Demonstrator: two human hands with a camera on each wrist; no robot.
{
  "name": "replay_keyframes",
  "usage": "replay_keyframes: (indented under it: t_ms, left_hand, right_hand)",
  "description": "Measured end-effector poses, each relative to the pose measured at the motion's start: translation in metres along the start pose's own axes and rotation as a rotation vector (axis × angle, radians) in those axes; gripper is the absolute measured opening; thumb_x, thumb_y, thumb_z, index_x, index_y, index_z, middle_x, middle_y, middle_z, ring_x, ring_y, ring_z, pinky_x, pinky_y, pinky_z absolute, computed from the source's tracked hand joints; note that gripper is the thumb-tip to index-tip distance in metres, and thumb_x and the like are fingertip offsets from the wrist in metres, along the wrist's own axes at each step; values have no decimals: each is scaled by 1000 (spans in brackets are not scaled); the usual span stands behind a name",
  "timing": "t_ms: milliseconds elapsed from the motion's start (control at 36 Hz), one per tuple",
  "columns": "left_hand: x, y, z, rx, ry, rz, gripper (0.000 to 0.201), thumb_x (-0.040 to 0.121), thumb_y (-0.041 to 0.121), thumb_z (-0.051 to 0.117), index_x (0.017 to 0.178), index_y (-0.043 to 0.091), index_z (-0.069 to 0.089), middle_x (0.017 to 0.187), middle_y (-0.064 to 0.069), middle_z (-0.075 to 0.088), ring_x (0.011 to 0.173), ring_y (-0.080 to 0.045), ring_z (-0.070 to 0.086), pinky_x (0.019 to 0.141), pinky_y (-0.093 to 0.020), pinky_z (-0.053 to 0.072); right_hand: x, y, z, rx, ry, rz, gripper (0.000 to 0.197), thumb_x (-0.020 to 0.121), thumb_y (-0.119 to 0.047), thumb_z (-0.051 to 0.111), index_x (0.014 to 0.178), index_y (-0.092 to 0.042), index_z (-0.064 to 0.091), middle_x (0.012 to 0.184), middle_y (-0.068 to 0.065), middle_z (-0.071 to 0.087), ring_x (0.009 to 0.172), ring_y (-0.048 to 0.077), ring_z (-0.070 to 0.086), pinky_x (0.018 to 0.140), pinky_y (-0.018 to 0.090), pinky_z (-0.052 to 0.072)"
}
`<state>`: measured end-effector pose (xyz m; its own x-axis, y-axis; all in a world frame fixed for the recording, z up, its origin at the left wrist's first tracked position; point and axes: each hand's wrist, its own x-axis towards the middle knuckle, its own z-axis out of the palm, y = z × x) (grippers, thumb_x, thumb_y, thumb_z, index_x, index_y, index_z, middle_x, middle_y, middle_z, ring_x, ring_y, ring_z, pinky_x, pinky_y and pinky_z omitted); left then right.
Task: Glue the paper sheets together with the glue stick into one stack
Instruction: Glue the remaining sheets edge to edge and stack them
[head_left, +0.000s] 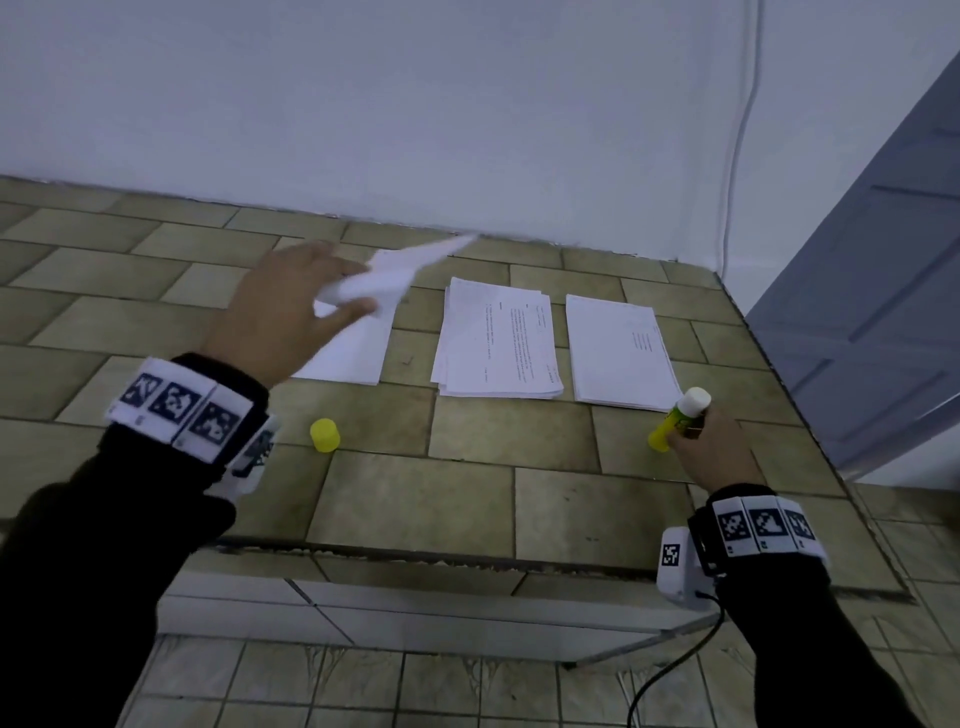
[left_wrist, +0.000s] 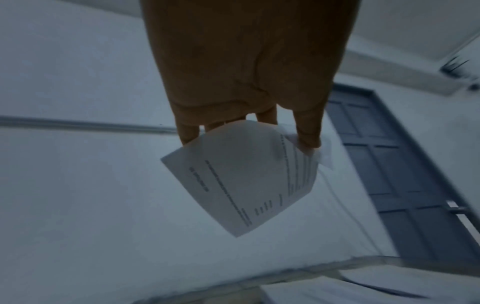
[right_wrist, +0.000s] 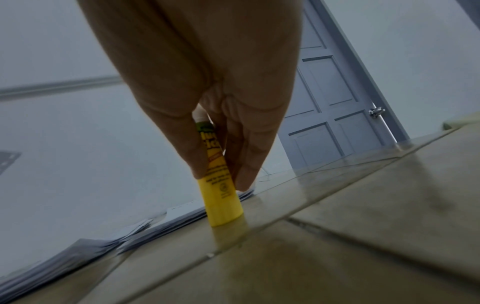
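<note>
Three piles of white paper lie on the tiled counter: a left pile (head_left: 353, 348), a middle pile (head_left: 498, 340) and a right pile (head_left: 621, 353). My left hand (head_left: 291, 306) pinches one printed sheet (head_left: 400, 273) and holds it lifted, curled, above the left pile; the left wrist view shows that sheet (left_wrist: 241, 176) between thumb and fingers. My right hand (head_left: 711, 441) grips the uncapped yellow glue stick (head_left: 678, 418), whose base rests on the counter just in front of the right pile. The stick (right_wrist: 221, 197) stands tilted in the right wrist view.
The yellow cap (head_left: 325, 435) stands alone on the counter (head_left: 467, 499) in front of the left pile. A white wall (head_left: 467, 104) backs the counter. A grey door (head_left: 872, 322) is at the right, past the counter's edge. A cable (head_left: 670, 670) hangs from my right wrist.
</note>
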<state>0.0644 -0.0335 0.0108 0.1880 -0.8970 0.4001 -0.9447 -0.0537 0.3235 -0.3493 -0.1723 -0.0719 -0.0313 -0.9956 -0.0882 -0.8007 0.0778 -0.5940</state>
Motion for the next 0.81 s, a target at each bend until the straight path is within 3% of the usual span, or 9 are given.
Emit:
replay_keyframes:
  t_ms: [139,250,333,417,500,583,667,750,806]
  left_hand:
    - [-35,38,25,-114,-238,263,67,82,77,39,128,34,61,149,-1,45,141,-18,33,111,-38,27]
    - [-59,51,51,-62,-527,325,84,75,90,20,135,42,53,156,3,33,146,-13,20,117,-41,20]
    - [-73,60,60,31,-737,294,84,67,84,22,138,46,46,161,6,21,149,-11,9,121,-44,13]
    - [-83,66,65,56,-879,259,65,81,74,40,141,46,42,163,6,12,150,-12,1,122,-40,3]
    - [-90,65,72,139,-932,280,55,95,52,51,146,46,32,164,5,2,150,-13,-11,121,-42,-2]
    - [-94,65,78,174,-960,288,61,96,42,51,150,45,21,164,4,-6,148,-14,-18,121,-45,-5]
    - [-98,62,82,178,-955,289,66,95,36,49,152,43,16,163,3,-13,147,-15,-23,121,-46,-5]
    - [-102,61,80,150,-885,256,71,85,52,28,153,41,9,162,3,-17,145,-12,-25,119,-38,-9]
    - [-106,60,79,125,-791,157,92,70,72,7,154,35,11,164,4,-6,149,-11,-13,120,-36,-7]
  right_hand:
    - [-1,-4,0,-10,-30,-57,37,85,-5,65,119,3,53,105,20,60,94,29,56,74,31,38]
    - [-9,-13,-2,6,-88,-128,44,87,-9,68,127,-2,51,119,15,60,102,27,58,80,29,39]
    - [-15,-18,2,16,-115,-192,40,87,-14,69,123,-6,54,114,12,62,95,20,57,79,28,40]
    - [-19,-22,6,35,-167,-241,37,86,-17,70,119,-7,56,104,5,61,92,17,57,77,27,41]
    - [-25,-27,10,51,-227,-292,34,87,-17,70,116,-7,56,99,3,60,92,19,59,75,25,44]
    - [-31,-32,12,58,-276,-325,31,88,-19,69,115,-10,57,99,2,61,93,20,60,74,24,46]
    - [-35,-38,14,43,-300,-381,27,89,-22,68,112,-14,56,98,-2,60,90,16,59,65,15,43]
    - [-38,-45,15,46,-300,-439,26,89,-24,66,111,-16,56,99,-2,59,84,10,57,62,10,41]
    - [-39,-50,16,63,-301,-471,27,89,-26,66,112,-15,57,101,-1,61,82,7,56,62,11,42]
